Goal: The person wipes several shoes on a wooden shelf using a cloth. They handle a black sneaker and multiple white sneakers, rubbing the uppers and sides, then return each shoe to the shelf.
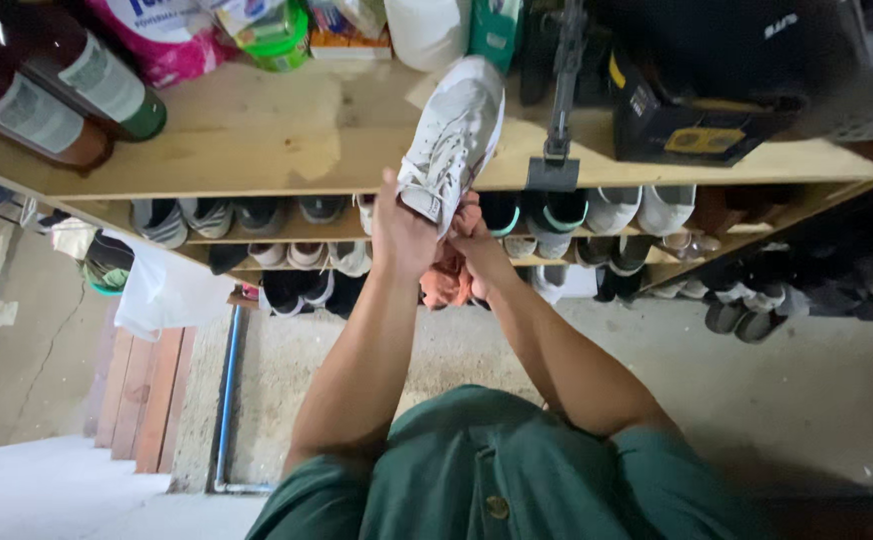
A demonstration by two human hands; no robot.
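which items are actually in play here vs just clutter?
In play:
- white sneaker, held at its heel end by the left hand
- orange cloth, at the right hand

Lying about:
- two brown bottles
- black box
- shoes on the lower shelves
- white bag

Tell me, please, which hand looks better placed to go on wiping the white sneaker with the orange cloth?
Probably the right hand: it is bunched against the orange cloth beneath the white sneaker. The left hand grips the sneaker's heel end, steadying it.
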